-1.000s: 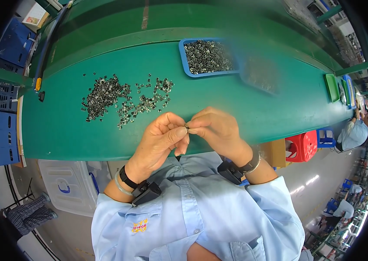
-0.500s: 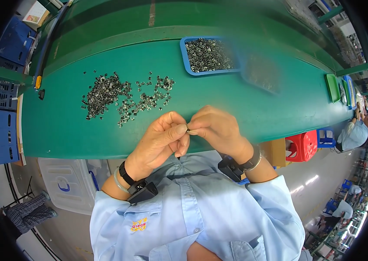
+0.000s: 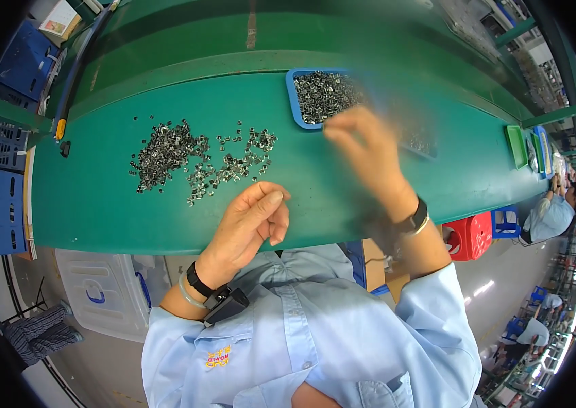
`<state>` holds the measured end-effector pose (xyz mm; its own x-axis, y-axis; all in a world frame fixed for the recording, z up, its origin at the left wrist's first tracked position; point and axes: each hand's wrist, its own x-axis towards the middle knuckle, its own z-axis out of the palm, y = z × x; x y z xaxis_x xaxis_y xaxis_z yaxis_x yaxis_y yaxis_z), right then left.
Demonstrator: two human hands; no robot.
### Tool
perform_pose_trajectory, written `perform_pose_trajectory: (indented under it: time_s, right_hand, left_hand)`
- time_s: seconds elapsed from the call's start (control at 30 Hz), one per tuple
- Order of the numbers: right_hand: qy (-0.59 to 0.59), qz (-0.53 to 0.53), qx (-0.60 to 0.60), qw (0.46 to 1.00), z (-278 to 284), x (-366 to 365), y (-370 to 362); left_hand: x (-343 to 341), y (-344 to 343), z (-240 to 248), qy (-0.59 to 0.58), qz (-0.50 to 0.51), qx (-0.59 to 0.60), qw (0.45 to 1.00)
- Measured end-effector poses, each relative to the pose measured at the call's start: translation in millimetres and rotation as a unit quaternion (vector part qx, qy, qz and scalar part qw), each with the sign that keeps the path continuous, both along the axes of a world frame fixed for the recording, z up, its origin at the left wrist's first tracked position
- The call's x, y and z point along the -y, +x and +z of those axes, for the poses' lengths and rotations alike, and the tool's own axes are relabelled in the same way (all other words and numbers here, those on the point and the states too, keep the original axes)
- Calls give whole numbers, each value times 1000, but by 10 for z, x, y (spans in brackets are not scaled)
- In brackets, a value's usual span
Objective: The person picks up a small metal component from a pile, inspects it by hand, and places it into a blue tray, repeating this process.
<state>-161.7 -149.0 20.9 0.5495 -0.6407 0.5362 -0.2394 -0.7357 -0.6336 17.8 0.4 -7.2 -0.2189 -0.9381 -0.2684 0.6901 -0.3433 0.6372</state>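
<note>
My left hand [image 3: 252, 221] hovers over the near edge of the green table, its thumb pressed to the bent index finger; whatever may sit in that pinch is too small to make out. My right hand [image 3: 369, 149] is at the near rim of a blue tray [image 3: 296, 112], thumb and fingertips drawn together and slightly blurred. Any piece between them cannot be made out. Small black and silver metal-looking parts [image 3: 325, 95] fill the tray. To the left lie a dense pile of dark small parts [image 3: 165, 153] and a looser scatter of shinier ones [image 3: 233, 166].
A blurred patch hides the tray's right side and a second container [image 3: 420, 143]. Green and blue trays [image 3: 519, 146] stand at the far right, near a seated person [image 3: 552, 216]. A red stool [image 3: 470, 236] and a clear lidded box [image 3: 101, 292] are below the table edge.
My two hands were together over a small dark part. My right hand has parted from the left and moved up and right to the blue tray; my left hand has barely moved.
</note>
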Motion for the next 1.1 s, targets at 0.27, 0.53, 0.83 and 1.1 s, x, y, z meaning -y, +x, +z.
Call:
perform_pose_trajectory:
  time_s: [0.27,0.53,0.83,1.1]
  right_hand:
    - [-82,-6,-117,990,-118,161,332]
    - [-29,13,-247,969,-331,-53,536]
    - [28,-13,-157,987,-316,-102,359]
    - [15,-12,-201,979,-346,-96,494]
  left_hand:
    - [-37,62,-90,-5,0,-36,999]
    - [-39,69,-94,11,10,-37,999]
    - [-15,73,-32,0,10,19,1000]
    - [-57,29,-25,-1,25,40,999]
